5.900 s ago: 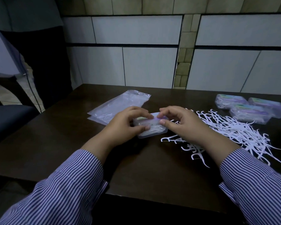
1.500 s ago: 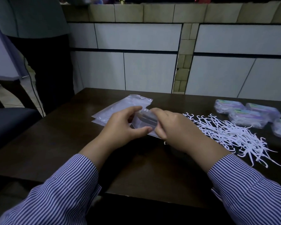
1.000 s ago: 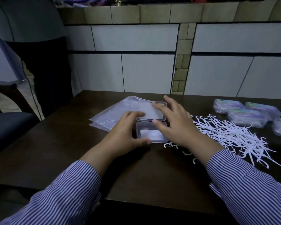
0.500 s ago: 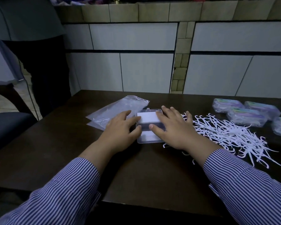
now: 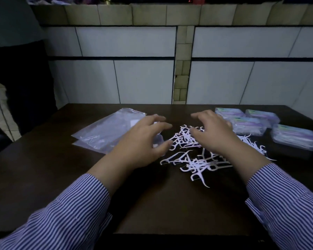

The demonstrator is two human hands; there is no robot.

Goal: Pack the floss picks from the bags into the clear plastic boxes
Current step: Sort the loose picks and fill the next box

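Observation:
A loose heap of white floss picks [image 5: 193, 156] lies on the dark table. My right hand [image 5: 212, 131] hovers over the heap with fingers spread and holds nothing. My left hand [image 5: 144, 141] is also spread, just left of the heap. It hides most of the open clear plastic box [image 5: 158, 141], of which only a corner shows under the fingers. Two flat clear bags [image 5: 105, 131] lie to the left of the box.
Several closed, filled clear boxes [image 5: 248, 124] with purple contents stand at the table's right rear, one more [image 5: 294, 139] nearer the right edge. A tiled wall rises behind the table. A person in dark clothes [image 5: 22, 69] stands at the far left beside a chair.
Both hands have left the opened box and moved right toward the floss picks, fingers spread. The view has shifted so the pile is now central.

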